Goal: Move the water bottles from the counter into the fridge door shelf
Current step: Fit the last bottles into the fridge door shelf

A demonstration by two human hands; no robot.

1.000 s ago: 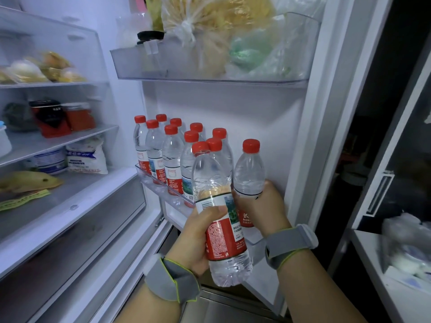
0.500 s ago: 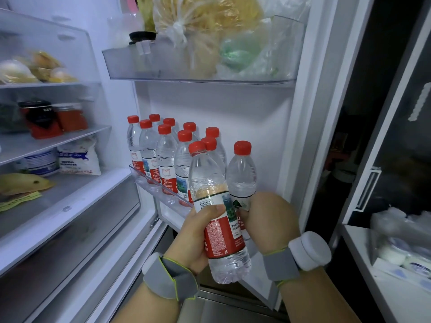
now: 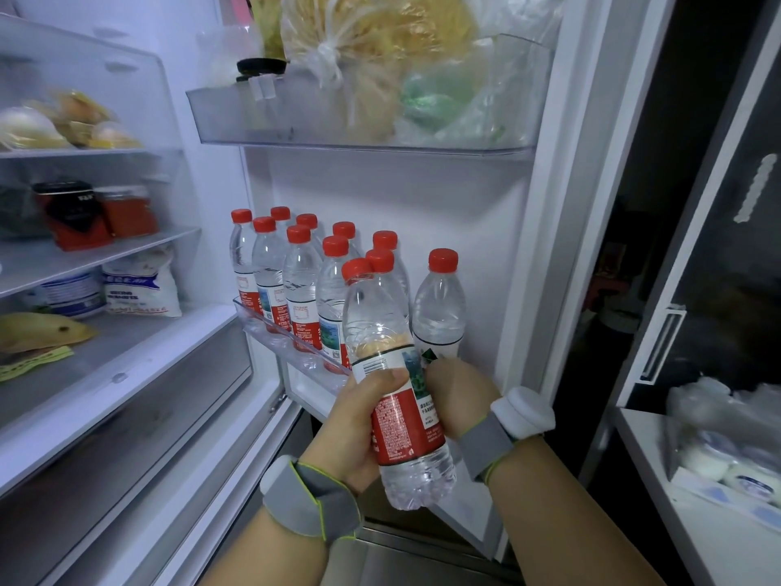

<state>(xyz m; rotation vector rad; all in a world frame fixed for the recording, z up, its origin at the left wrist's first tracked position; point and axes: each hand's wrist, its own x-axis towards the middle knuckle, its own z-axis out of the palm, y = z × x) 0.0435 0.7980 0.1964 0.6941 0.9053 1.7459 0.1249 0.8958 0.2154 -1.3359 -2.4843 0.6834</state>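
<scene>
My left hand (image 3: pixel 359 425) grips a clear water bottle (image 3: pixel 397 399) with a red cap and red label, upright in front of the fridge door shelf (image 3: pixel 291 344). My right hand (image 3: pixel 456 399) holds the lower part of a second red-capped bottle (image 3: pixel 439 306), which stands at the right end of the shelf; its base is hidden behind the held bottle and my hand. Several more red-capped bottles (image 3: pixel 300 285) stand in two rows on that shelf to the left.
An upper door bin (image 3: pixel 338 133) holds plastic bags of food and a dark-lidded jar. Fridge shelves on the left carry jars, packets and a yellow fruit (image 3: pixel 38 332). A white counter (image 3: pixel 693 513) with packaged items is at the right.
My right hand has slid lower on the right-end bottle, which sits a little deeper in the shelf. The left hand keeps its bottle in about the same place.
</scene>
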